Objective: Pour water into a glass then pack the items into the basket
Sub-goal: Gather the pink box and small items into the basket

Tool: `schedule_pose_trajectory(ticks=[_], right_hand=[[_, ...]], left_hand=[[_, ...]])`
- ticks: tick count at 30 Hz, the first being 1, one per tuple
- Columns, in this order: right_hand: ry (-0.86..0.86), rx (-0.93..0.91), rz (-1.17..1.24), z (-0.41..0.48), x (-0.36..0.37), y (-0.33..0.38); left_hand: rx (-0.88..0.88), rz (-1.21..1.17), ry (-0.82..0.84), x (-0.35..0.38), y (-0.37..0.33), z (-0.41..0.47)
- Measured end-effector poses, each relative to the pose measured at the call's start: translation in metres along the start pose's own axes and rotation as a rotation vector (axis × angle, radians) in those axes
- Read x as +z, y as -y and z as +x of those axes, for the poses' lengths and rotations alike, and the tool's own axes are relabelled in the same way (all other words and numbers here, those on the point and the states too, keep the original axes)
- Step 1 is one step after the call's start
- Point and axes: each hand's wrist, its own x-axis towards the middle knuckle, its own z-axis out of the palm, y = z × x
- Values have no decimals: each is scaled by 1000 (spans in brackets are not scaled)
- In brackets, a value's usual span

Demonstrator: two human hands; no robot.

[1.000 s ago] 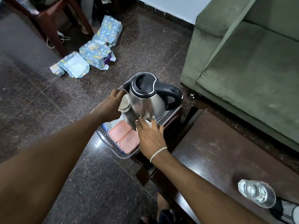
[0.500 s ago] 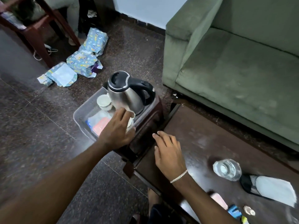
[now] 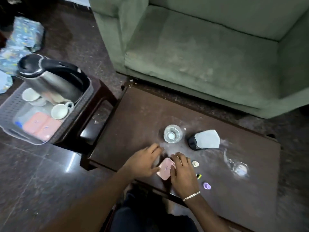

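A small pink lidded box (image 3: 164, 169) lies near the front edge of the dark wooden table (image 3: 133, 124). My right hand (image 3: 182, 173) is closed over its right side. My left hand (image 3: 143, 163) lies flat beside it with fingers spread, the thumb touching the box's left edge. A glass of water (image 3: 173, 133) stands upright just beyond my hands. To the left, the clear plastic basket (image 3: 10, 104) sits on a stool and holds a steel kettle (image 3: 50, 81), two white cups (image 3: 59, 111) and pink boxes (image 3: 41, 125).
On the table right of my hands are a black object under white paper (image 3: 203, 139), a cream bit (image 3: 195, 163), a yellow-black piece (image 3: 199, 176), a purple cap (image 3: 207, 186) and a clear glass item (image 3: 237, 166). A green sofa (image 3: 200, 56) stands behind.
Both hands left the basket and came right to the table's front, where they now meet at the pink box. The view swung right with them.
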Motion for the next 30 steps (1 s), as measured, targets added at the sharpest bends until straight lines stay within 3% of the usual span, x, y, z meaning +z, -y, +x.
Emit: schedule_pose_trajectory(ticks=[6, 9, 14, 25, 30], right_hand=[[82, 401, -11, -37, 14, -68], [127, 498, -27, -42, 22, -81], [199, 547, -66, -36, 35, -86], [160, 575, -9, -30, 43, -79], [102, 451, 107, -29, 29, -23]], left_hand=[[-235, 6, 102, 64, -60, 23], [-307, 9, 130, 83, -74, 31], [-363, 33, 116, 95, -78, 42], [-348, -75, 68, 79, -46, 25], [-335, -159, -19, 33, -9, -12]])
